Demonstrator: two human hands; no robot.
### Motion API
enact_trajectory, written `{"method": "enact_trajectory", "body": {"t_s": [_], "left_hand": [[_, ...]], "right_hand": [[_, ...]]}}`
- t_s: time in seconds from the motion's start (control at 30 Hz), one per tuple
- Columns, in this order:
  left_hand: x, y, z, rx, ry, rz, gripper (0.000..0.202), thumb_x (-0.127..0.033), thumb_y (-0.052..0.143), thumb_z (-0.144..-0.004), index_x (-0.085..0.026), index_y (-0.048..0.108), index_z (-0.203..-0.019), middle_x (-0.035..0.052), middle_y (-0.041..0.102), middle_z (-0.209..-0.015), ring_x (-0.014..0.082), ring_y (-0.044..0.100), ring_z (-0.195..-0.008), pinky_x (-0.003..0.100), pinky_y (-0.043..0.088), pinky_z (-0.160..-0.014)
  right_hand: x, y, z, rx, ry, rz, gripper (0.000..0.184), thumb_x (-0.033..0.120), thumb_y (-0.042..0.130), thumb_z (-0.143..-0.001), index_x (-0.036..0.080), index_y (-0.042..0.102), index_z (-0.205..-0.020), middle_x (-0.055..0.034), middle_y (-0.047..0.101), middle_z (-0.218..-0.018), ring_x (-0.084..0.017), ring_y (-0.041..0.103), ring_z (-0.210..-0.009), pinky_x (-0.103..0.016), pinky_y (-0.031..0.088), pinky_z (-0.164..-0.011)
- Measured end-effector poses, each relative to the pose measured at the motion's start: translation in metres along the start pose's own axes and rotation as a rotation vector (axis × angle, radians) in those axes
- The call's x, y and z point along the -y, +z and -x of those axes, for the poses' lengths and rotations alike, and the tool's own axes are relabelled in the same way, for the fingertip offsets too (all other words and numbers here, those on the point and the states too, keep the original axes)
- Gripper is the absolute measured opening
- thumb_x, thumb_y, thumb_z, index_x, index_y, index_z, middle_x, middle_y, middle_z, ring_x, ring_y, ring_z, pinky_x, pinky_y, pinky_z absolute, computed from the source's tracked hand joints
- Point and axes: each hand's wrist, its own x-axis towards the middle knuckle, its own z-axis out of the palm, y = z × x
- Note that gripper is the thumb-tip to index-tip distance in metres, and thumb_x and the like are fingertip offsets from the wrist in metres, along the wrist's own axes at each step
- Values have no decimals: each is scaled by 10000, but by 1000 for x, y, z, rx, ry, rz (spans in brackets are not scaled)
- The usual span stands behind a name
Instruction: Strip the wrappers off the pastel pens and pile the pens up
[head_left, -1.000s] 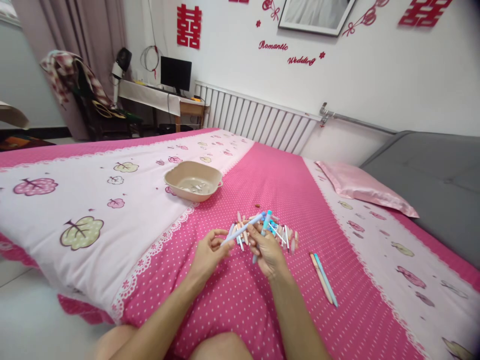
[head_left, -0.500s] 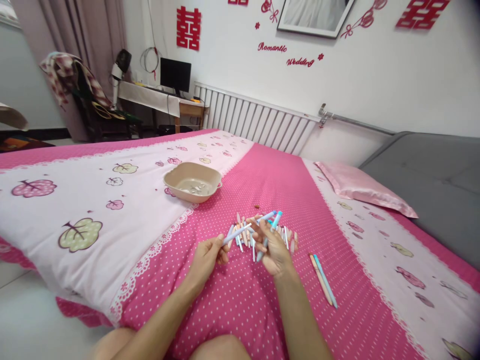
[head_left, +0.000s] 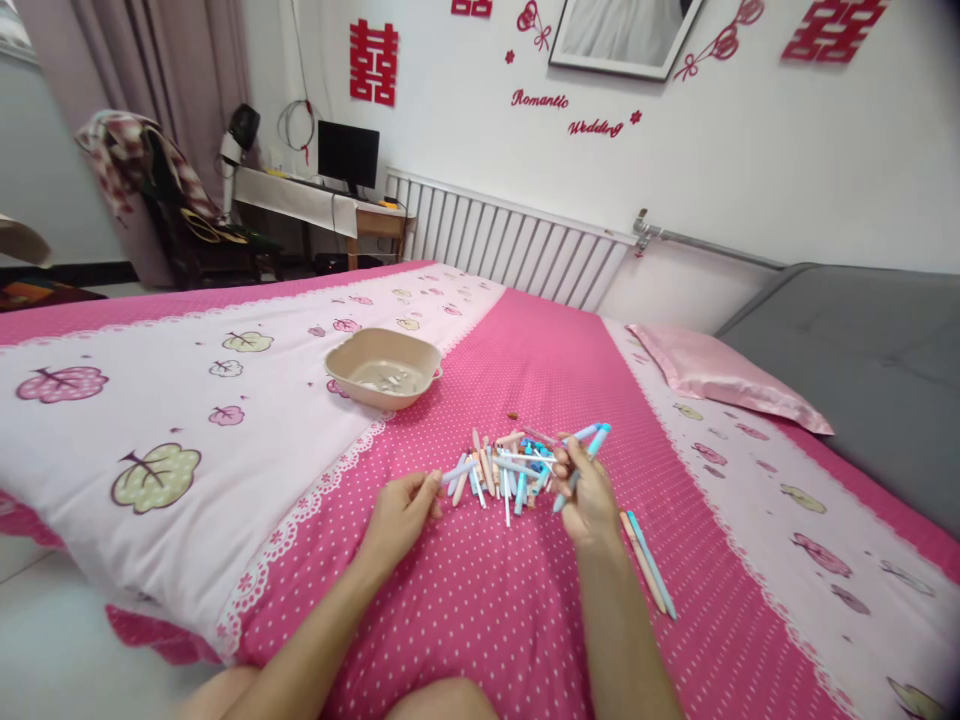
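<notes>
Pinched in the fingers of my left hand (head_left: 409,508) is a lavender pen barrel (head_left: 459,470), its tip pointing right over the pile. My right hand (head_left: 589,500) is closed around a light-blue pen (head_left: 598,438) that slants up to the right. A lavender-blue pen part (head_left: 582,433) also sticks out from its fingers, and a thin, pale stick reaches left from them; I cannot tell whether these two are joined. Between my hands lies a heap of loose pen parts (head_left: 520,492) in blue, peach, white and lavender.
To the right, a peach pen (head_left: 642,562) and a blue pen (head_left: 652,565) lie side by side. A beige basin (head_left: 386,395) with small pale pieces inside stands left of the heap. A tiny brown object (head_left: 513,415) lies behind the heap. A pink pillow (head_left: 727,380) rests farther right.
My hands have moved apart. The right one has shifted right with the light-blue pen, and the left one has drawn slightly left with the lavender barrel, uncovering more of the heap.
</notes>
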Motion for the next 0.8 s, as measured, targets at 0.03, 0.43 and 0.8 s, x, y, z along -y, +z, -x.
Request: {"method": "enact_trajectory", "body": {"t_s": [0.03,0.43,0.8], "left_hand": [[2,-1,-3,-70,8,-94,445,-511,383,-805,-148,607,-679,21,585,-534,124,495,-475,223,329,-496],[8,28,-10,53,146,-504,216,-312,508,-746,-206,651,-869,34,638,-718,173,544,-650,237,271,-559],[13,29,-4,183,341,-416,324,-289,510,-762,-200,627,-1050,70,616,-885,192,543,-751,275,374,-681]], "right_hand": [[-3,-1,-2,-27,-42,24,334,352,757,-544,167,539,-717,82,502,-523,-22,451,-403,-77,241,-273],[-56,1,-3,172,11,578,300,418,663,-647,182,605,-823,31,575,-617,-76,487,-351,-173,283,-312],[-60,-2,-2,222,-233,968,244,411,615,-684,192,617,-577,3,568,-513,-133,501,-498,-231,335,-499]]}}
